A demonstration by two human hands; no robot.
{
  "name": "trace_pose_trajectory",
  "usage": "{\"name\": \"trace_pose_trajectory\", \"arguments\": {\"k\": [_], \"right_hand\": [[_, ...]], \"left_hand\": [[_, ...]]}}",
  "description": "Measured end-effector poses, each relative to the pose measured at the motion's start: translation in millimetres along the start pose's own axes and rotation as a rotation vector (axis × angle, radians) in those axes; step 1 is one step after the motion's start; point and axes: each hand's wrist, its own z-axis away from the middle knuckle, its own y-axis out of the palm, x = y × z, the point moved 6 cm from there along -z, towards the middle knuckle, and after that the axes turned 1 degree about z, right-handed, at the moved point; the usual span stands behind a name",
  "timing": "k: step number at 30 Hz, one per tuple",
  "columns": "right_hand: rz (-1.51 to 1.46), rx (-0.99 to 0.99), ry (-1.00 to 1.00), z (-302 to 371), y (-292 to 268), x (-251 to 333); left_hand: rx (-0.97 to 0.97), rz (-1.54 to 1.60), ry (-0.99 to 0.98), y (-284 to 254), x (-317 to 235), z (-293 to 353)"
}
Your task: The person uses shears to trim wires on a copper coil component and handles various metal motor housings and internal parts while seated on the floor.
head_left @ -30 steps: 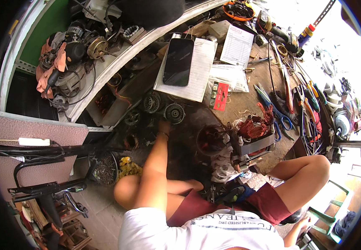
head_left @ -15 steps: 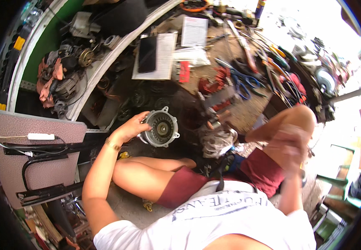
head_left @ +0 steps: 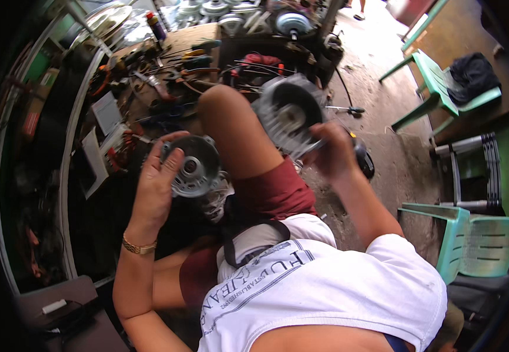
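My left hand (head_left: 159, 170) is closed round the rim of a round grey metal motor end cover (head_left: 197, 170); its bowl-shaped inside and the bearing seat at its centre show. My right hand (head_left: 331, 149) grips the lower right edge of a larger round metal motor housing (head_left: 292, 114), raised beyond my bent knee and smeared by motion. Ribs run along its side, and a pale hub sits within the dark hollow. The two metal parts are apart from each other.
Pliers and screwdrivers (head_left: 199, 56) lie on a wooden board (head_left: 190, 38) ahead. Paper sheets (head_left: 108, 111) are at left. A screwdriver (head_left: 351, 110) lies on the concrete floor at right, near green plastic chairs (head_left: 436, 88). Several motor parts (head_left: 213, 9) stand at the back.
The view has swung to the right. My right hand, blurred by my knee before, now holds a motor housing. My left hand holds a metal cover up, off the low spot where it was.
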Motion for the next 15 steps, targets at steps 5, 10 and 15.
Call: {"name": "trace_pose_trajectory", "arguments": {"k": [5, 10, 15], "right_hand": [[0.021, -0.77, -0.588, 33.5, -237.4, 84.7], [1.081, -1.338, -0.826, 102.6, -391.4, 75.9], [1.382, -0.936, -0.192, 67.4, -414.6, -6.4]], "left_hand": [[-0.016, 0.139, 0.019, 16.4, -10.8, -9.8], [-0.012, 0.118, 0.097, 11.9, -30.1, -10.5], [-0.096, 0.164, 0.064, -10.9, -36.1, -7.4]]}}
